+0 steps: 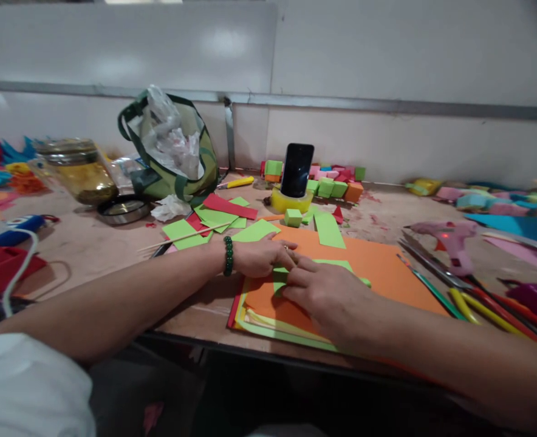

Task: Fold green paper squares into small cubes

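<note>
A piece of light green paper (339, 265) lies on a stack of coloured sheets with orange on top (387, 270). My left hand (263, 256), with a green bead bracelet (228, 256) at the wrist, reaches in from the left, its fingers closed at the paper. Beside it, my right hand (330, 296) is bent over the same paper, with thumb and fingertips pressing its near left part. The fingers of both hands meet, and they hide much of the piece. Just beyond them lie a loose green strip (330, 229) and a small green paper cube (293, 217).
A phone (297, 170) stands in a yellow tape roll (291, 199) before several paper cubes. At right are a pink glue gun (455, 237) and scissors (464, 300). Green and red paper pieces, wooden sticks (181, 237), a bag (177, 145) and a glass jar (79, 173) are left.
</note>
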Action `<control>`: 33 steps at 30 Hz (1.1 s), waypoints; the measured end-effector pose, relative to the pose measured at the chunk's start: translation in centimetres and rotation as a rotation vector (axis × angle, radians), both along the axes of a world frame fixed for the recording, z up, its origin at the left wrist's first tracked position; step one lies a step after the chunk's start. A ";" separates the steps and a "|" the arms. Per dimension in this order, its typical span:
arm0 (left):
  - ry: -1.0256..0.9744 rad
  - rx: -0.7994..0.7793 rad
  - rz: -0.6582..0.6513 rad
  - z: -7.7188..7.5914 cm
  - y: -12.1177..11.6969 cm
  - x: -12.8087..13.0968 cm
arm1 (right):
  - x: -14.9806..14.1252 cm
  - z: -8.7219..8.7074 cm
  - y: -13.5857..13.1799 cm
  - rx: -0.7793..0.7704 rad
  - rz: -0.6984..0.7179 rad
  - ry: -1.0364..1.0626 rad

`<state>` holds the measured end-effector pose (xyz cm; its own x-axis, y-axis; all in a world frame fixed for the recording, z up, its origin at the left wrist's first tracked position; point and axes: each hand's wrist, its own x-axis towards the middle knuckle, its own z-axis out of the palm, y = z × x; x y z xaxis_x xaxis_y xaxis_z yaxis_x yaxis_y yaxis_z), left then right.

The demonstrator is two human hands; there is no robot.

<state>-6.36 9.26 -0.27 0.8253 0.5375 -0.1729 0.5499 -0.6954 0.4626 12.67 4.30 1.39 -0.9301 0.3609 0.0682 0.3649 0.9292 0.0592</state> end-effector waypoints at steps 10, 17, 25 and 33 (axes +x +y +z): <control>0.019 0.045 -0.031 -0.3 0.2 -0.2 | 3.5 0.3 -0.2 -0.013 -0.117 -0.036; -0.005 0.230 -0.072 0.5 -0.5 0.3 | 5.1 -0.3 0.3 -0.030 -0.239 0.057; 0.025 0.058 -0.046 2.3 -2.0 0.6 | 6.8 -0.9 0.5 -0.075 -0.254 0.094; 0.023 -0.134 -0.075 2.6 -1.4 -0.3 | 8.5 -0.8 0.6 0.003 -0.174 0.000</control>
